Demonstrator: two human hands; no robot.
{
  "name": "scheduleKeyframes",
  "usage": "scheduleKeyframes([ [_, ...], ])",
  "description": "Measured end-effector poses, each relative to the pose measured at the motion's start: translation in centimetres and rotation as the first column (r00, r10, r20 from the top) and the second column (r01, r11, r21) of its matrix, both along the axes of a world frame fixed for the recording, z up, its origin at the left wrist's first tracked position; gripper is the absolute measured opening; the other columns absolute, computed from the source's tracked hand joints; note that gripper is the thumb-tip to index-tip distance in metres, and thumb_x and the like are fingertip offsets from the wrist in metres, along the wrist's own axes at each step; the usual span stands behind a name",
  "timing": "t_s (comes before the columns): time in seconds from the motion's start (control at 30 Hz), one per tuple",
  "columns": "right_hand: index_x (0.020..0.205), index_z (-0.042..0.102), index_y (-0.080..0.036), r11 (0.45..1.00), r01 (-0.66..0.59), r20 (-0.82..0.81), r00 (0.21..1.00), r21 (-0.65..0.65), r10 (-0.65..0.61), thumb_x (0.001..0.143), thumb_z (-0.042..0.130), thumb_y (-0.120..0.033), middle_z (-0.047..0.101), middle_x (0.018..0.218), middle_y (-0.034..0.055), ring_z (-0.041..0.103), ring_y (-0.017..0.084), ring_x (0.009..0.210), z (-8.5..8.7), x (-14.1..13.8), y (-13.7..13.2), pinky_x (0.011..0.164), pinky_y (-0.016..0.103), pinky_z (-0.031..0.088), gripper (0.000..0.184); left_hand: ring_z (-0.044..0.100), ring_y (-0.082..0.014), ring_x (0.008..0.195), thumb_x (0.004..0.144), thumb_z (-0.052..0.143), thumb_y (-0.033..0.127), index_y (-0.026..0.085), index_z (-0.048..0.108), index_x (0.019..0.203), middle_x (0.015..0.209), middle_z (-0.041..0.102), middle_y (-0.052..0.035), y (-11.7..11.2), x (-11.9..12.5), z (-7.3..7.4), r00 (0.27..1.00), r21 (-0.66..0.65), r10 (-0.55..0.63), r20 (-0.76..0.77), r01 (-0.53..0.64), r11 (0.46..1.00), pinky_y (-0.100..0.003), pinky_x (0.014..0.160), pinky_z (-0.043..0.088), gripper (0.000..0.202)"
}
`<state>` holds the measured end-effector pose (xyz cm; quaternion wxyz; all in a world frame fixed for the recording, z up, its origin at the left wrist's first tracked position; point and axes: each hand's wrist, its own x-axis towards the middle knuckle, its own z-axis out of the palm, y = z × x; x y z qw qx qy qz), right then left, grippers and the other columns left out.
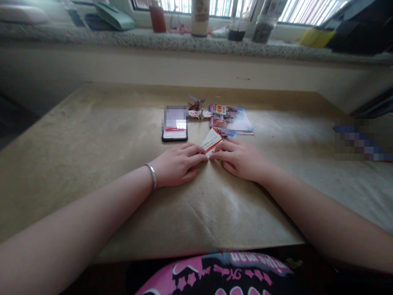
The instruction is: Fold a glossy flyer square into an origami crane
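A small piece of folded paper (pixel 210 141), white with a red stripe and a colourful printed part, lies on the table between my hands. My left hand (pixel 179 164), with a silver bracelet at the wrist, has its fingertips pressed on the paper's lower left edge. From the other side, the bent fingers of my right hand (pixel 241 159) hold its right edge near the bottom corner. My fingers hide part of the lower end. Just beyond stand a finished-looking folded paper figure (pixel 197 108) and a stack of printed sheets (pixel 235 119).
A phone (pixel 175 136) with a lit screen lies left of the paper figure. The tan-covered table (pixel 123 123) meets a wall under a stone windowsill (pixel 172 43), where several bottles and a yellow item (pixel 316 37) stand. A blurred-out blue object (pixel 362 141) sits at the right.
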<state>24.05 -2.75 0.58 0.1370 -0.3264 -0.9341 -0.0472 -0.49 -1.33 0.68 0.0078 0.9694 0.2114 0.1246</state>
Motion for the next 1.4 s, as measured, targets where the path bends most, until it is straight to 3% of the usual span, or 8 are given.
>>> scheduleKeyframes([
  [0.6,0.113,0.066,-0.025,1.000,0.012,0.009,1.000,0.009,-0.013,0.087,0.046,-0.015,0.064,0.108,0.0065,0.053,0.020,0.091,-0.2,0.4,0.1,0.081,0.032,0.043,0.034,0.060,-0.0223,0.109,0.087,0.045,0.018,0.016,0.060,0.115,0.124,0.059,-0.0116,-0.1,-1.2,0.4,1.000,-0.081,-0.014,-0.002,0.014,0.997,-0.036,0.094,0.051,0.033],
  [1.1,0.112,0.067,-0.023,1.000,-0.010,-0.021,1.000,-0.002,0.010,0.084,0.047,-0.012,0.065,0.107,0.0073,0.053,0.021,0.092,-0.2,0.4,0.1,0.083,0.034,0.044,0.036,0.062,-0.0174,0.106,0.086,0.044,0.016,0.021,0.065,0.112,0.122,0.063,-0.0056,0.1,-2.4,1.7,1.000,-0.132,-0.010,-0.020,0.007,0.991,-0.029,0.093,0.051,0.034],
  [1.4,0.114,0.065,-0.022,1.000,-0.008,0.032,0.999,-0.003,0.009,0.086,0.045,-0.014,0.063,0.111,0.0082,0.052,0.021,0.097,0.0,0.3,0.0,0.085,0.034,0.042,0.035,0.065,-0.0181,0.103,0.084,0.044,0.019,0.022,0.069,0.104,0.119,0.066,-0.0028,0.0,-3.2,2.5,0.999,-0.151,0.005,-0.039,-0.011,0.988,-0.031,0.092,0.052,0.032],
])
